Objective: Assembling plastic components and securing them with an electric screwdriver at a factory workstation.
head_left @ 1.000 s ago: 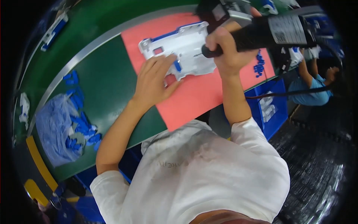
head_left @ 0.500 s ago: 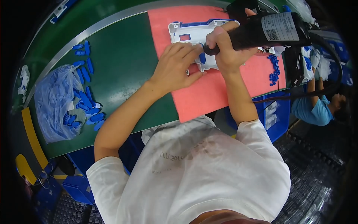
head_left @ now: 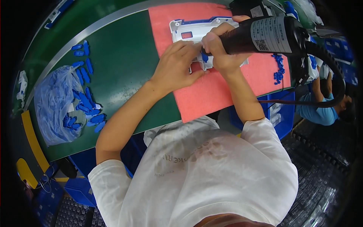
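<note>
On the pink mat (head_left: 211,99) lies a white plastic housing (head_left: 204,33) with blue trim and a small red-edged window. My left hand (head_left: 176,64) is on its near left part, fingers bent over it and thumb along the near edge, gripping it. A black corded electric screwdriver (head_left: 242,39) with a white label is gripped in my right hand (head_left: 227,53). Its front end points down at the housing beside my left fingertips, next to a small blue part (head_left: 204,58). The tip and its contact point are hidden by my fingers.
Several blue plastic pieces (head_left: 89,66) lie on the green table (head_left: 128,72) at left, by an opened clear bag (head_left: 53,109) of them. Small blue parts (head_left: 278,70) sit at the mat's right. The thick black cord (head_left: 342,72) loops right. A co-worker in blue (head_left: 319,112) is beyond.
The screwdriver's body and my right hand have shifted a little left, with the tool's back end tilting lower. My left hand stays on the housing, nearly unmoved.
</note>
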The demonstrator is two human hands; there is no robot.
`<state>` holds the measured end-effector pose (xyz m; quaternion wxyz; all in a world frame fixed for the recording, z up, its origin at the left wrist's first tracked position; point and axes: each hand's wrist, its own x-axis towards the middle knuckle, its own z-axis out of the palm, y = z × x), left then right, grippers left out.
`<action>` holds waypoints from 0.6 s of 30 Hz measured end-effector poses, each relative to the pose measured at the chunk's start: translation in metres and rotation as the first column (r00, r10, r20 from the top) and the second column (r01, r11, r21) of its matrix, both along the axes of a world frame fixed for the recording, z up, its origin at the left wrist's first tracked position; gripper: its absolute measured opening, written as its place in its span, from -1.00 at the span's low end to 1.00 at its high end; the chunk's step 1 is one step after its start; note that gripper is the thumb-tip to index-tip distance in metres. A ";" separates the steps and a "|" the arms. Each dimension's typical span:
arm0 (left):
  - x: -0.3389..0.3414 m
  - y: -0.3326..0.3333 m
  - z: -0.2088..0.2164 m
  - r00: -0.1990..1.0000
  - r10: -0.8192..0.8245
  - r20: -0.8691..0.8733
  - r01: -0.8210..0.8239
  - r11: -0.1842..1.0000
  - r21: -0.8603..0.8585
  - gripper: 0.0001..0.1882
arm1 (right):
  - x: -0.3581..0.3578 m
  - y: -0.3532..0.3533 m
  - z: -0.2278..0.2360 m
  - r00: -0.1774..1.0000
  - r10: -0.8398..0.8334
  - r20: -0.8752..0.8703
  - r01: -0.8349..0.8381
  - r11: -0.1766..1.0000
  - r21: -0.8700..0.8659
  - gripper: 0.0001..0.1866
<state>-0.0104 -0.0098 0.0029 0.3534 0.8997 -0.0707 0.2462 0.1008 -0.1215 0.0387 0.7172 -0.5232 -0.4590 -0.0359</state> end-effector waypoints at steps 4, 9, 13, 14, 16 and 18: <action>0.000 -0.002 0.004 1.000 0.012 -0.010 -0.012 1.000 -0.019 -0.43 | 0.000 -0.005 0.001 0.986 -0.054 0.158 0.071 0.992 -0.100 -0.34; -0.004 -0.002 0.008 1.000 0.023 -0.009 -0.023 1.000 0.009 -0.42 | -0.010 0.000 0.008 0.972 -0.120 0.201 0.133 0.990 -0.054 -0.37; -0.001 -0.004 0.006 1.000 -0.007 0.001 0.006 0.995 0.095 -0.44 | 0.008 -0.015 0.022 0.980 -0.148 -0.130 0.182 0.933 0.312 -0.36; 0.000 -0.002 0.003 0.997 -0.011 0.072 -0.002 0.984 0.181 -0.46 | 0.020 -0.032 0.041 0.983 -0.043 -0.181 0.115 0.903 0.413 -0.33; -0.004 -0.005 0.006 0.999 -0.006 0.052 -0.003 0.984 0.180 -0.51 | 0.059 -0.077 0.062 0.937 -0.350 0.003 0.332 0.891 0.310 -0.90; 0.000 -0.008 0.010 0.997 -0.008 0.077 -0.010 0.973 0.232 -0.52 | 0.075 -0.104 0.082 0.848 -0.530 -0.018 0.509 0.804 0.308 -0.85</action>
